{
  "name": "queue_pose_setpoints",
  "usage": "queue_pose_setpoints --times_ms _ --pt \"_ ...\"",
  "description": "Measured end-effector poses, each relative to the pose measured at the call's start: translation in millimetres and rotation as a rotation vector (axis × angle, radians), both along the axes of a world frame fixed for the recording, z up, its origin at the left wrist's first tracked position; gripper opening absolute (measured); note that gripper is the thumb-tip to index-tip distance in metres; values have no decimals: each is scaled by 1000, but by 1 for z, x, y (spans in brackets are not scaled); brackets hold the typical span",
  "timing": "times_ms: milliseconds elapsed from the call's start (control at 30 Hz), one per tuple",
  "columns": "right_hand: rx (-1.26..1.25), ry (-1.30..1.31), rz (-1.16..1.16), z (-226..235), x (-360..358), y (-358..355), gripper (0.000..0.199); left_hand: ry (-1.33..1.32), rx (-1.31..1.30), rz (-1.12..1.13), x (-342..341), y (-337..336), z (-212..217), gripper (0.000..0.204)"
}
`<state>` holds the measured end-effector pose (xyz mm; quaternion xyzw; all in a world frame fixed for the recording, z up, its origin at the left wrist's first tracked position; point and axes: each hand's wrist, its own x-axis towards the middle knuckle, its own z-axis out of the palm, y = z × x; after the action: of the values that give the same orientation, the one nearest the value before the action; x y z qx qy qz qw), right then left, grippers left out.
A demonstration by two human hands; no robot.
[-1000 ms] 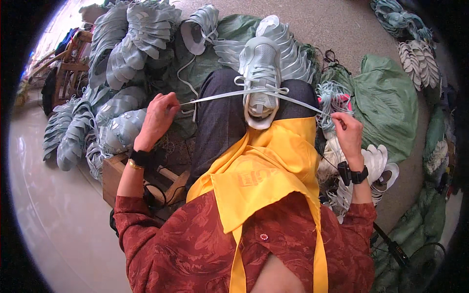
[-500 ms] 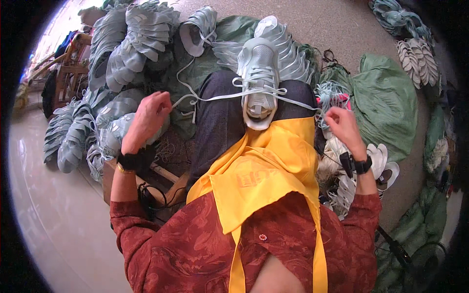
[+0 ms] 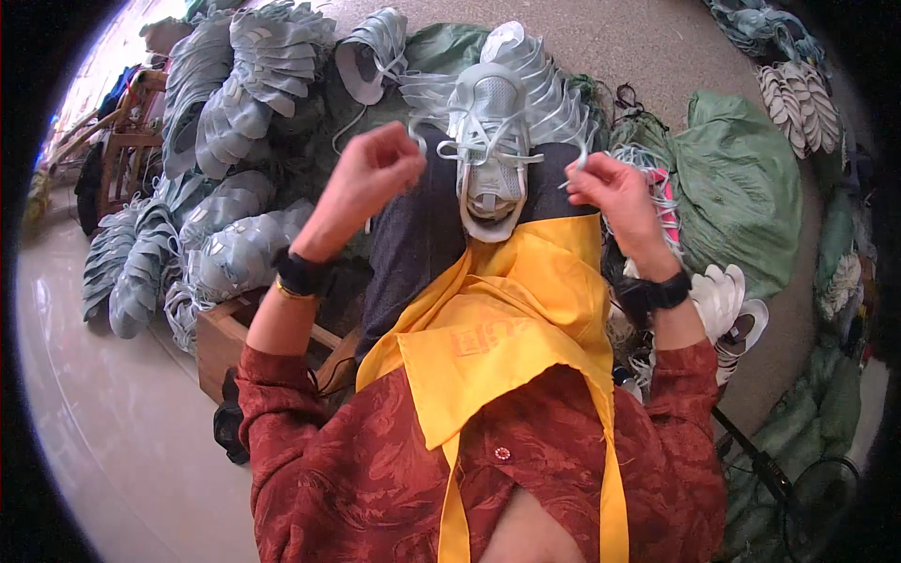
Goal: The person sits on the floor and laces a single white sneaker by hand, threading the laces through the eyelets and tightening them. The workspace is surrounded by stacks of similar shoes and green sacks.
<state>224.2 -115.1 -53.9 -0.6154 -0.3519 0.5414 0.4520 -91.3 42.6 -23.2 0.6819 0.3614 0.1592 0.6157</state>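
A pale grey-blue sneaker upper (image 3: 493, 178) lies between my knees, its heel opening toward me. White lace (image 3: 490, 141) crosses its front, with loops sticking out at both sides. To the left of the upper, my left hand (image 3: 375, 169) is closed with a piece of lace curling up at its fingertips. On the other side, my right hand (image 3: 615, 192) pinches the other lace end between thumb and fingers. Both hands are held apart from the upper, above my dark trousers (image 3: 408, 244).
Stacks of grey-blue uppers (image 3: 267, 75) lie at the far left, with more behind the laced one. A green sack (image 3: 732, 188) and white uppers (image 3: 721, 300) are at the right. By my left forearm stands a wooden box (image 3: 221, 338). A yellow apron (image 3: 507, 328) covers my lap.
Both hands have come inward and away from my body, toward the upper. The laces, stretched wide to both sides before, now hang in short curves near the fingers.
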Motion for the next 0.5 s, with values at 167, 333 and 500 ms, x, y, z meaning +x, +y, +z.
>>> queue_pose_setpoints --times_ms 167,333,500 --pt "163 19 -93 -15 -29 7 7 -43 -166 17 10 -22 -21 9" --pt "180 -197 -115 -20 -43 14 5 -85 -121 98 16 -27 -37 10" --pt "181 -372 -79 -16 -49 16 5 -122 -78 157 21 -34 -43 11"
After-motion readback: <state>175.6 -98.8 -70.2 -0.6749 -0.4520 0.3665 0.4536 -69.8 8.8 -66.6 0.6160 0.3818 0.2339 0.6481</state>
